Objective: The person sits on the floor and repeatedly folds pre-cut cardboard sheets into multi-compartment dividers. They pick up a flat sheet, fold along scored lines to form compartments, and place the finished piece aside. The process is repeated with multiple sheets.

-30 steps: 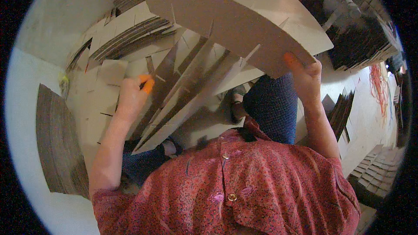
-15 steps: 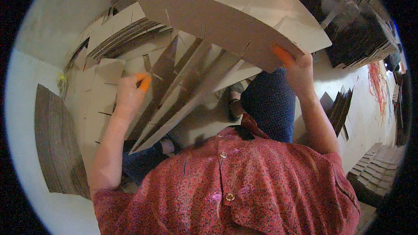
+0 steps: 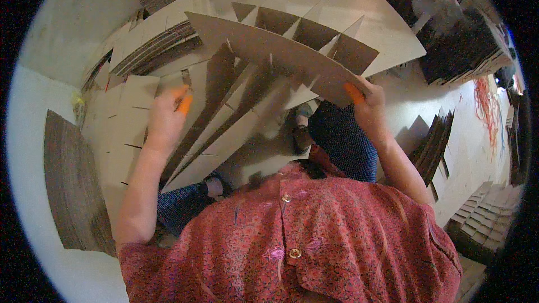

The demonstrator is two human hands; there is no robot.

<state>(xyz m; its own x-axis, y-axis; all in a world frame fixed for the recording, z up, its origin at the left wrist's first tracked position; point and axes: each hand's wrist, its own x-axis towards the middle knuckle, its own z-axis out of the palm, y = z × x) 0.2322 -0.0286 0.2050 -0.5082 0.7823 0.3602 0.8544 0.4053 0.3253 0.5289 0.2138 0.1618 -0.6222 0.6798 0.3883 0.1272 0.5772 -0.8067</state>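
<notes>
My right hand, with orange finger covers, grips the right end of a long slotted cardboard strip. The strip stands on edge and slants down to the right. Several upright cardboard cross strips fan out beneath it toward my lap. Beyond its far side, upright cardboard pieces form open cells. My left hand, also with orange finger covers, is closed, fingertips pinched beside the leftmost cross strip. What it holds, if anything, is hidden.
Flat slotted cardboard sheets lie at the left, near a curved stack of strips. A tall cardboard stack stands far left. More cardboard stands right. A fan is at the upper right, with red cords below.
My right hand has drawn the long strip downward, toward me. Cells of upright cardboard now show beyond it. My left hand has shifted slightly upward and stays closed.
</notes>
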